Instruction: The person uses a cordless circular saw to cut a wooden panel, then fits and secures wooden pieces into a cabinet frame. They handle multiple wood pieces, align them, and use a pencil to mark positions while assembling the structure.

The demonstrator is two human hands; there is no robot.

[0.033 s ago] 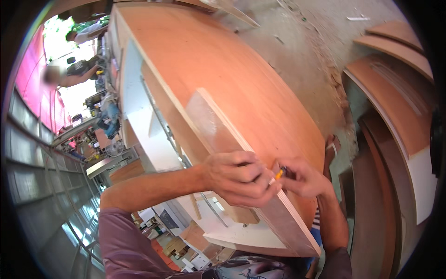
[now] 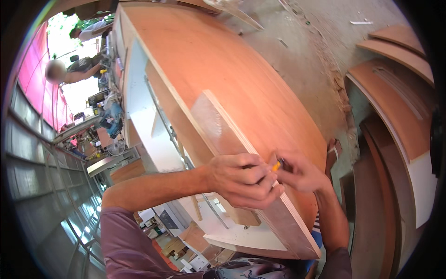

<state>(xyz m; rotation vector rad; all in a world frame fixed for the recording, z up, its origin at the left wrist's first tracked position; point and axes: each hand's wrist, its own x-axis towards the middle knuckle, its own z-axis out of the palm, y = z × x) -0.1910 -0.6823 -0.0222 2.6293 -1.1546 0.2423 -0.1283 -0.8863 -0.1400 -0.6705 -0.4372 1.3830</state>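
A plywood drawer-like board (image 2: 223, 125) with a pale layered edge lies along a large reddish-brown wooden cabinet (image 2: 200, 56). My left hand (image 2: 244, 180) is closed over the board's edge, its fingers curled and pressed together; what they pinch is hidden. Against its fingertips is my right hand (image 2: 299, 174), slightly blurred, with its fingers closed round a small yellow-and-dark object (image 2: 276, 166). Only a short piece of that object shows, so its kind is unclear.
White inner faces and a metal slide rail (image 2: 169, 132) show inside the cabinet. Curved wooden panels (image 2: 395, 97) lean at the right. A blue power tool (image 2: 111, 121) and two people at work (image 2: 81, 69) are at the far left. A foot (image 2: 333, 151) stands on the concrete floor.
My right hand and the yellow-and-dark object have shifted slightly at the left fingertips. The whole view has moved a little; my left hand keeps its grip.
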